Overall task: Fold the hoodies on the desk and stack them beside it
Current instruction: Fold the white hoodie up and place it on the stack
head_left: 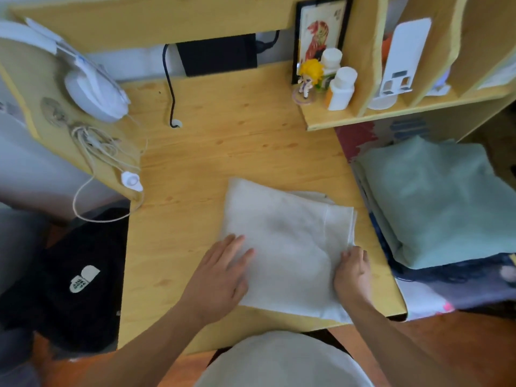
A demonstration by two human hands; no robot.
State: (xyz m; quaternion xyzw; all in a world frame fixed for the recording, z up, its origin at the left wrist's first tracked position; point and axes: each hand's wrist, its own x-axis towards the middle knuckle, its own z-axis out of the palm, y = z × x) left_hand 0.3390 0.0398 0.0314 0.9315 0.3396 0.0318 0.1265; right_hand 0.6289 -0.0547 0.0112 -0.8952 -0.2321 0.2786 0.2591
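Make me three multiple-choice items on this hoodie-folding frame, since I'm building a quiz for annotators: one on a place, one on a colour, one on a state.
1. Where does the folded green hoodie lie?
A. On the desk under the hands
B. Beside the desk, off its right edge
C. On the shelf with the bottles

2. What colour is the hoodie on the desk?
A. White
B. Black
C. Red

3. What is the left hand doing?
A. Gripping the black cable
B. Hanging off the desk edge
C. Lying flat, fingers straight, on the white hoodie

Answers:
1 B, it lies on a stack right of the desk edge.
2 A, the cloth under both hands is white.
3 C, its fingers lie straight on the cloth, while the right hand grips the hoodie's right edge.
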